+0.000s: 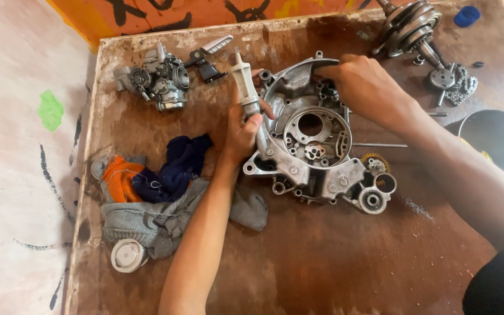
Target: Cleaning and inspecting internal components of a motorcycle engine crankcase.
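Aluminium engine case half (313, 140) lies flat at the middle of the brown desk (322, 262), its open face up. Both hands are on it: the left hand (243, 131) is wrapped shut around a grey tube (245, 84) with its nozzle pointing away, held against the case's left edge, while the right hand (366, 84) pinches the upper rim with curled fingers. This looks like steadying the case while working along its rim. A carburettor (158, 79), crankshaft (409, 26) and bundle of rags (158, 192) lie around it.
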